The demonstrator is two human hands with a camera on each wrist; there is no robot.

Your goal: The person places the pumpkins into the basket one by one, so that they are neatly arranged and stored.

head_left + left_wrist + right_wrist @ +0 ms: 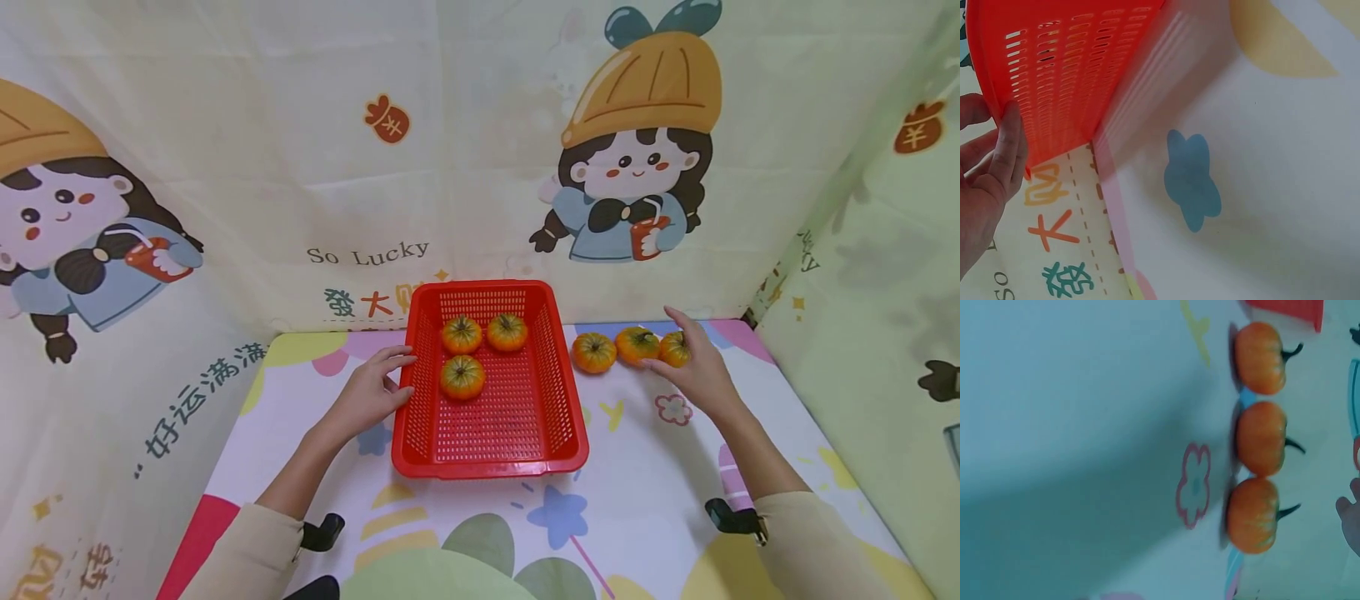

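A red plastic basket (491, 467) stands on the table with three small orange pumpkins in it, one being the front pumpkin (462, 377). My left hand (371, 392) rests at the basket's left rim with relaxed fingers; in the left wrist view, fingertips (1010, 119) lie against the perforated outer wall. To the right of the basket, three more pumpkins sit in a row: a left one (594, 353), a middle one (637, 345) and a right one (675, 349). My right hand (701, 375) hovers by the right pumpkin, partly covering it, thumb and fingers spread apart.
A patterned cloth (637, 467) covers the table. Printed fabric walls (465, 167) rise behind it and at both sides. The row of pumpkins lies close to the back wall, near the basket's corner (1291, 307) in the right wrist view.
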